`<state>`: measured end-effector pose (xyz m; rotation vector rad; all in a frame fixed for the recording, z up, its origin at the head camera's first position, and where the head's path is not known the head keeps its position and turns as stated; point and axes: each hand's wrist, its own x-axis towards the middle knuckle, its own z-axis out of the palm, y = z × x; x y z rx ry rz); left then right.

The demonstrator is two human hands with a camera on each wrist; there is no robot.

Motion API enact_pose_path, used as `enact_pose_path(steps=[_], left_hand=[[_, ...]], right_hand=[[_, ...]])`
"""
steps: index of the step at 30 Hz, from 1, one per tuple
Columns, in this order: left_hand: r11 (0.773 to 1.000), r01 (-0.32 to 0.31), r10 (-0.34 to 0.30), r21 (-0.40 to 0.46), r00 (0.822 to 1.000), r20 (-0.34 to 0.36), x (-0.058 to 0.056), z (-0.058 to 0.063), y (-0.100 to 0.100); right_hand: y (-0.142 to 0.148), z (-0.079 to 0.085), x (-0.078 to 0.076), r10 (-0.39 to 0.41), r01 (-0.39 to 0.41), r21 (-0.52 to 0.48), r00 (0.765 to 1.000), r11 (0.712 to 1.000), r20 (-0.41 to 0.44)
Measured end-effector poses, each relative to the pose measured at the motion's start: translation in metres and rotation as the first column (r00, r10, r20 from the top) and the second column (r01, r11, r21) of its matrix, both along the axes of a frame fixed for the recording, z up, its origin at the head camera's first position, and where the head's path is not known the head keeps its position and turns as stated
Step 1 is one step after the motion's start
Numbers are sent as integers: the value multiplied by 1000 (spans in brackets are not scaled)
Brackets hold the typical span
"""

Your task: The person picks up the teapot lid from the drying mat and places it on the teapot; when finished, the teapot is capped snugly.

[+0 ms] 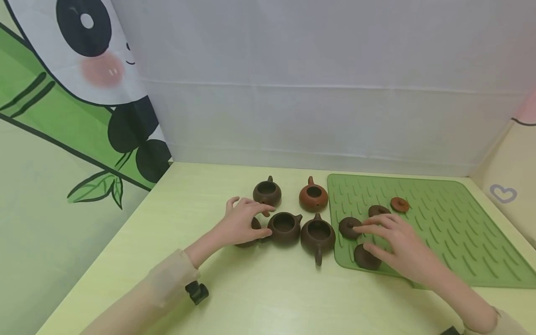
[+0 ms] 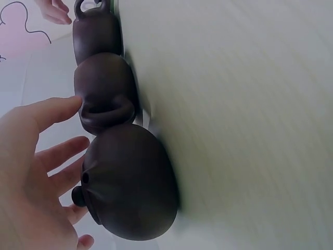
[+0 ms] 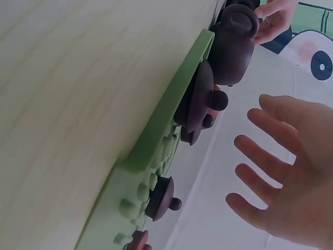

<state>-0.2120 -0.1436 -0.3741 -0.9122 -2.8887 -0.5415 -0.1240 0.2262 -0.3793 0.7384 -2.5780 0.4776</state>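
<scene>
My left hand (image 1: 247, 221) hovers with loosely bent fingers over a dark brown teapot (image 2: 138, 182), which has its lid on and is partly hidden in the head view. Its thumb tip is close to the handle of a second dark teapot (image 1: 284, 230); I cannot tell whether they touch. That teapot is lidless, as is a third dark one (image 1: 318, 236) to its right. Fingers spread and holding nothing, my right hand (image 1: 395, 242) is above the green mat (image 1: 460, 232). Near its fingers lie two dark lids, one farther left (image 1: 349, 228) and one nearer me (image 1: 367, 257).
Behind the front row stand a lidless dark teapot (image 1: 267, 193) and a lidless reddish-brown teapot (image 1: 313, 199). Another dark lid (image 1: 378, 210) and a reddish lid (image 1: 399, 204) lie farther back on the mat. A pale wall (image 1: 318, 125) rises at the table's back edge.
</scene>
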Motion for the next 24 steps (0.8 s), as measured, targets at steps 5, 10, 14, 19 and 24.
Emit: enact_pose_path(steps=[5,10,14,19,24], left_hand=[[1000,-3,3,-8,1000,2,-2,0,1],[1000,-7,7,-15,1000,4,-4,0,3],[1000,-11,11,-12,1000,7,-5,0,3],[1000,-14,14,-12,1000,17,-5,0,4],[1000,-19,20,-14,999,32,-6,-1,5]], right_hand=[[6,-2,1,11,-11,28,1000,1000,3],[10,-5,1,17,-16,44,1000,999,-18],[12,-6,1,12,-11,52,1000,999,-6],[13,-7,3,1,-3,75,1000,997,21],[13,-8,3,7,-7,85,1000,996,-1]])
